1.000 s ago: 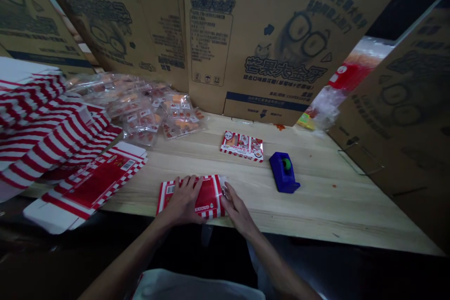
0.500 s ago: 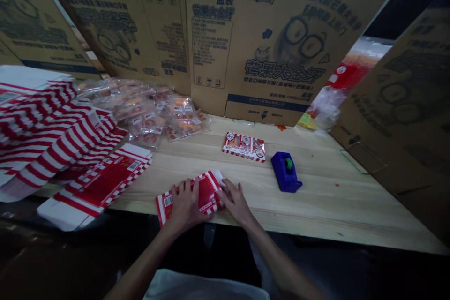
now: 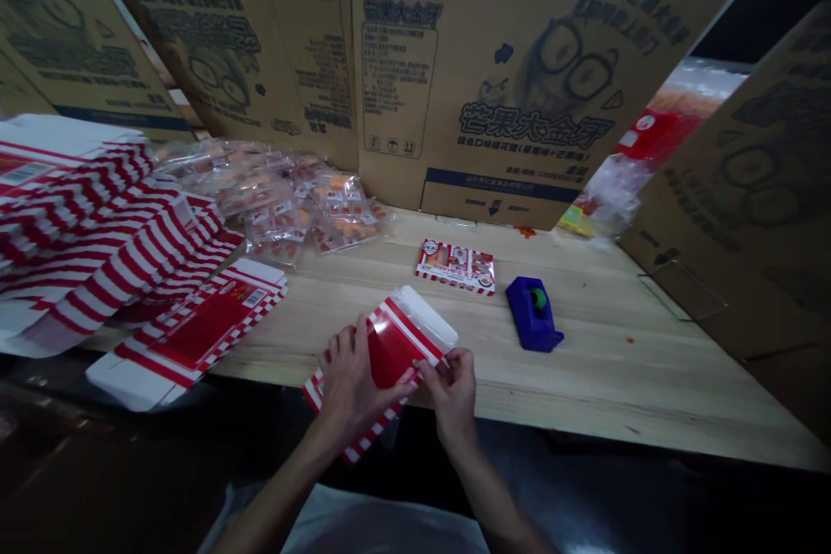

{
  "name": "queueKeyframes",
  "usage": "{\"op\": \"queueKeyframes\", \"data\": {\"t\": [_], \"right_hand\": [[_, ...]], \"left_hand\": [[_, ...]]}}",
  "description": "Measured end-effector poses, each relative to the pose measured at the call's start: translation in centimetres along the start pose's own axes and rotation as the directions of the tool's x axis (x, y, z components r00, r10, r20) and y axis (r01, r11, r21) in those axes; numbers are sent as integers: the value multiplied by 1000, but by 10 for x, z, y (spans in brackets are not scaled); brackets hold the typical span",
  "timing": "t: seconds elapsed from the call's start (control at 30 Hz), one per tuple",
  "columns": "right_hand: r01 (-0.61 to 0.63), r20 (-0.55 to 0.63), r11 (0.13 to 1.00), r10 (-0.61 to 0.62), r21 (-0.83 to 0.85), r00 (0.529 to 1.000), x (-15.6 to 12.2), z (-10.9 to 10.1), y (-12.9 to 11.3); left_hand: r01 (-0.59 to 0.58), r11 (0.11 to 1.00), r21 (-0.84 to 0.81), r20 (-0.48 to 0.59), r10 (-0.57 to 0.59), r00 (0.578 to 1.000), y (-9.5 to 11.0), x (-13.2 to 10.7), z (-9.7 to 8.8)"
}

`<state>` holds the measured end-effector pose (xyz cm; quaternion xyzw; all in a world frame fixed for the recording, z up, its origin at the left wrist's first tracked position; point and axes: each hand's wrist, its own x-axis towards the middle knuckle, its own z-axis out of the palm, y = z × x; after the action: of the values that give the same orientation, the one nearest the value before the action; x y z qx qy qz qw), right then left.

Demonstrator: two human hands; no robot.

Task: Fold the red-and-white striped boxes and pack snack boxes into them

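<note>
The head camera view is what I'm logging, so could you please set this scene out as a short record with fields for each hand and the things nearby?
Left hand: grips a red-and-white striped carton, partly folded.
Right hand: pinches the edge of the same carton.
Nearby: a closed carton and a blue tape dispenser on the wooden table.
To the left: flat striped cartons and clear snack packets.
Behind: cardboard boxes.
</note>
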<state>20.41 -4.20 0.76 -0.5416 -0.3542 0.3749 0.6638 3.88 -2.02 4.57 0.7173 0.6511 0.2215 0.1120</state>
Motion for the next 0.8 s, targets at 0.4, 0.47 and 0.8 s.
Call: {"op": "queueKeyframes", "data": {"t": [0.4, 0.47, 0.8], "right_hand": [[-213, 205, 977, 214, -25, 955, -17, -39, 1], [-175, 206, 981, 190, -89, 960, -22, -45, 6], [-7, 308, 969, 85, -246, 948, -29, -47, 0]], "left_hand": [[324, 193, -926, 352, 138, 926, -26, -50, 26], [397, 69, -915, 402, 195, 895, -26, -54, 26], [463, 96, -881, 471, 90, 878, -15, -44, 17]]}}
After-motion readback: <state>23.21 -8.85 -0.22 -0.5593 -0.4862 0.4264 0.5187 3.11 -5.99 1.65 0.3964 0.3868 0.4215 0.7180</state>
